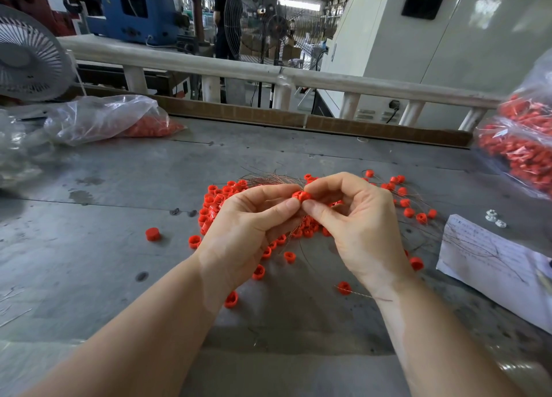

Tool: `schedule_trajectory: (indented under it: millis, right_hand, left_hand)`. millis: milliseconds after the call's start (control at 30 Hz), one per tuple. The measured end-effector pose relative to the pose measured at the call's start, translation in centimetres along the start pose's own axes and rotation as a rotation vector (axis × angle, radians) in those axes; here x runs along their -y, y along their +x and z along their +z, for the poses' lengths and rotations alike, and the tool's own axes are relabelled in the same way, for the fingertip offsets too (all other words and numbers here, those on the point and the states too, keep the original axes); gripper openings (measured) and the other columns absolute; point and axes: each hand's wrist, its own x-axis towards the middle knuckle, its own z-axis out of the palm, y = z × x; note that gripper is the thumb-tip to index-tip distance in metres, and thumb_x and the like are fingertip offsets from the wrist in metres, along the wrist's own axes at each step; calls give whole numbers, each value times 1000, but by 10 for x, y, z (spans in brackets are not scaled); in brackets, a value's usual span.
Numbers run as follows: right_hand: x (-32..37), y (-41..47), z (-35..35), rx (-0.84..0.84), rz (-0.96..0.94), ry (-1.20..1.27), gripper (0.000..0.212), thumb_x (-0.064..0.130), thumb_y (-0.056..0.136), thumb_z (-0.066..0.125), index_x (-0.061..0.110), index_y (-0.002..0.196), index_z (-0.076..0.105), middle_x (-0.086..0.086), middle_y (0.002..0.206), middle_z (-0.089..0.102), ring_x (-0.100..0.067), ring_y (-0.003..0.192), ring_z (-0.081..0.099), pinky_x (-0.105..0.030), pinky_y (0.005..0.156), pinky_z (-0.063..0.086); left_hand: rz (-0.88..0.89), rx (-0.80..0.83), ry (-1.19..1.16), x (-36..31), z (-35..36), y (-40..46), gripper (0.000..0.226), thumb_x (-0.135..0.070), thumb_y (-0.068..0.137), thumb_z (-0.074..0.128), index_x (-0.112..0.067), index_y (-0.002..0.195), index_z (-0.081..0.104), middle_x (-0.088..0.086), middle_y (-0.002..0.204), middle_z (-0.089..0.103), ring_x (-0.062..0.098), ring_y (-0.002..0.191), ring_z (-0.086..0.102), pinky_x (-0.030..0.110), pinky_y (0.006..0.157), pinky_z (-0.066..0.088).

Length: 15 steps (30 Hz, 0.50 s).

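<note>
While both hands meet just above the pile of loose caps, one red cap sits pinched between them. The left hand grips it with thumb and curled forefinger, and the right hand pinches it from the opposite side with bent fingers. Whether a wire already runs through this cap cannot be told, since the fingertips cover it.

Behind the pile lies a bundle of thin wires, fanned on the grey table. Right of the pile, scattered wired caps each trail a strand, so they look like finished pieces. Far right of the pile, clear bags of wired caps are packed full. Far left of the pile, a clear bag of plain caps slumps open.

Judged from this, the work is well under way but far from its end. One cap is in hand, a handful are done, and dozens in the pile, plus those in the left bag, remain to be fitted. A sheet of paper lies right of the pile.
</note>
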Motion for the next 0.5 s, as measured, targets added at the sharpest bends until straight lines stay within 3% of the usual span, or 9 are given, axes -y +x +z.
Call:
schedule_trajectory:
  millis: [167, 333, 500]
  right_hand:
    - [-3, 1, -1, -20, 54, 81, 21, 4, 77, 73, 23, 72, 67, 3, 75, 70, -8, 69, 64, -25, 65, 51]
    - [-5, 2, -4, -21, 96, 108, 28, -3, 83, 62, 22, 72, 66, 5, 67, 65, -6, 57, 55, -16, 57, 45]
    - [-3, 1, 0, 16, 267, 146, 33, -5, 83, 60, 23, 70, 71, 7, 64, 69, -3, 59, 61, -10, 54, 44]
  left_hand:
    - [3, -13, 18, 0, 2, -1, 21, -5, 63, 66, -8, 83, 72, 6, 75, 73, 11, 66, 70, 17, 55, 54]
    - [9, -63, 15, -2, 2, -1, 20, -9, 63, 66, -12, 82, 71, 3, 72, 72, 9, 64, 69, 17, 52, 53]
    - [-4, -76, -12, -3, 3, -1, 22, -11, 63, 65, -12, 85, 69, 1, 71, 72, 6, 64, 69, 15, 51, 53]
